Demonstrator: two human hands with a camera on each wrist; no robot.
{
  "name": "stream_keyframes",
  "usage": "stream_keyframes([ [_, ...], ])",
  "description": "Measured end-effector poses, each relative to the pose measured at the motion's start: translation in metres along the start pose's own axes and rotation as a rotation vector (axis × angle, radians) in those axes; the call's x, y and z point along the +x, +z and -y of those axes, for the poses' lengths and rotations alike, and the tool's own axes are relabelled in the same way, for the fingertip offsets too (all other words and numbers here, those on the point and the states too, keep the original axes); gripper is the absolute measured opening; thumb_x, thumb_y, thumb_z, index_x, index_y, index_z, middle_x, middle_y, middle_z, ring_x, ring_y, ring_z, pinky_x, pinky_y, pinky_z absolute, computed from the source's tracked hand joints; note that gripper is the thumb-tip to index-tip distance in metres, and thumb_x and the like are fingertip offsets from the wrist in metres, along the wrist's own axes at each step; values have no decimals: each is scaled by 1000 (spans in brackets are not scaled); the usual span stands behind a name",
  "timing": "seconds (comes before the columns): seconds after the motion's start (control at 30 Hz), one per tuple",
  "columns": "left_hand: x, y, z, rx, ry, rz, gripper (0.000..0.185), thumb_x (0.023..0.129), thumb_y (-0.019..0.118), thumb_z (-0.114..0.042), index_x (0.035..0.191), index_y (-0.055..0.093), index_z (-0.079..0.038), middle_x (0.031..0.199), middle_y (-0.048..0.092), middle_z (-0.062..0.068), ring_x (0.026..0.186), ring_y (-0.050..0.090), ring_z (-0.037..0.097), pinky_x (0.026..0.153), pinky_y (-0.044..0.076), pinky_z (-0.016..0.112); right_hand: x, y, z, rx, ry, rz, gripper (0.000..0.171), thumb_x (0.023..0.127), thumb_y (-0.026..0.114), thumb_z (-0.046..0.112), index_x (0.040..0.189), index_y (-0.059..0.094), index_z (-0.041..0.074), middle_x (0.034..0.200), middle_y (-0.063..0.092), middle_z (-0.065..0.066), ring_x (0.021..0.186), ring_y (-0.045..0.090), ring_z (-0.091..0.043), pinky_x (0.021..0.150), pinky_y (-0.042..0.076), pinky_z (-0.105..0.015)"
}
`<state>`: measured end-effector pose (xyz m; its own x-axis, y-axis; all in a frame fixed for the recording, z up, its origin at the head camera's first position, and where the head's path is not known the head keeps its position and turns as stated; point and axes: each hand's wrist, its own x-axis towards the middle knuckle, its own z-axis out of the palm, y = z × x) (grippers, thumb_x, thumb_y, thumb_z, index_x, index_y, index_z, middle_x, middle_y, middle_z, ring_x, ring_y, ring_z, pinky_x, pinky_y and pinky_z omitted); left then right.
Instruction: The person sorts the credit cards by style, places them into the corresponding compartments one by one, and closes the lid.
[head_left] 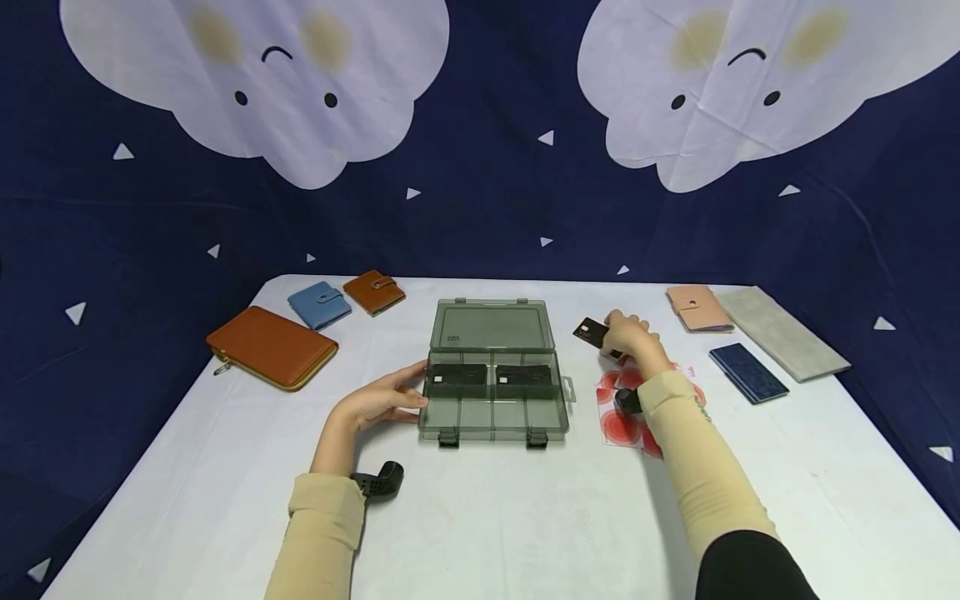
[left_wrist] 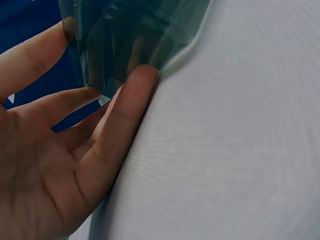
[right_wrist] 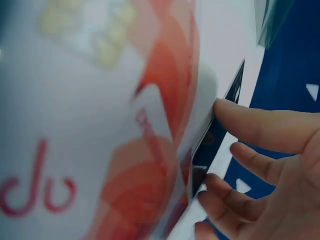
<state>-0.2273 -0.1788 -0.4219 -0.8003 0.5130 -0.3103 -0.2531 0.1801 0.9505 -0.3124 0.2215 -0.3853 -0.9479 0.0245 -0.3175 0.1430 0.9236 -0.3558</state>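
A translucent grey-green divided box (head_left: 492,414) lies with its lid (head_left: 491,325) folded back. Black cards with chips, one stack on the left (head_left: 459,375) and one on the right (head_left: 525,377), occupy its two rear compartments. My left hand (head_left: 382,395) rests its fingertips on the box's left side; in the left wrist view the fingers reach out loosely to the plastic corner. To the right of the box, my right hand (head_left: 632,335) pinches a black card (head_left: 590,332) between thumb and fingers. Below that wrist lies a flat white-and-red patterned piece (head_left: 621,427), partly covered by the sleeve.
Back left are a brown zip wallet (head_left: 272,346), a blue snap wallet (head_left: 318,306) and a small brown wallet (head_left: 375,292). Toward the right edge lie a pink wallet (head_left: 699,308), a long grey wallet (head_left: 783,333) and a dark blue wallet (head_left: 748,373). A patterned dark curtain hangs behind.
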Motion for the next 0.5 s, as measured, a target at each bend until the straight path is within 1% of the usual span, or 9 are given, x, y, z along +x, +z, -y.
stream_keyframes([
  [0.1,0,0,0,-1,0,-1,81,86,59,-3,149,7,-5,136,38,29,90,60,14,90,49,43,3,-3,-6,50,18,15,64,76,69,16,128,38,-4,122,42,-32,111,35,-45,91,34,-57],
  [0.2,0,1,0,-7,-1,0,81,86,58,-2,149,7,-6,142,30,27,90,59,14,90,49,43,4,-5,-10,67,16,29,63,75,71,18,124,41,-6,120,45,-30,107,36,-43,88,37,-51],
  [0.27,0,1,0,-8,0,3,81,86,58,-2,149,7,-5,142,29,28,90,60,14,90,49,42,5,-6,-12,64,15,29,61,74,72,19,122,44,-6,119,46,-29,105,37,-43,87,38,-50],
  [0.37,0,1,0,-6,-4,-2,81,86,59,-3,149,8,-6,139,34,28,90,60,14,90,49,42,6,-6,-13,59,2,8,58,72,73,20,119,49,-4,118,47,-29,105,38,-43,85,39,-50],
  [0.43,0,1,-1,-4,-4,-5,81,86,59,-3,149,8,-6,135,39,29,90,60,14,90,49,42,6,-6,-14,108,-16,-12,51,74,71,17,116,49,-3,115,46,-29,102,38,-42,82,41,-49],
  [0.5,0,2,-1,-2,-2,-2,82,85,59,-3,149,8,-6,135,40,28,90,60,14,91,49,43,5,-6,-13,180,-67,-49,41,78,66,11,113,49,-3,110,48,-28,96,43,-40,76,44,-42],
])
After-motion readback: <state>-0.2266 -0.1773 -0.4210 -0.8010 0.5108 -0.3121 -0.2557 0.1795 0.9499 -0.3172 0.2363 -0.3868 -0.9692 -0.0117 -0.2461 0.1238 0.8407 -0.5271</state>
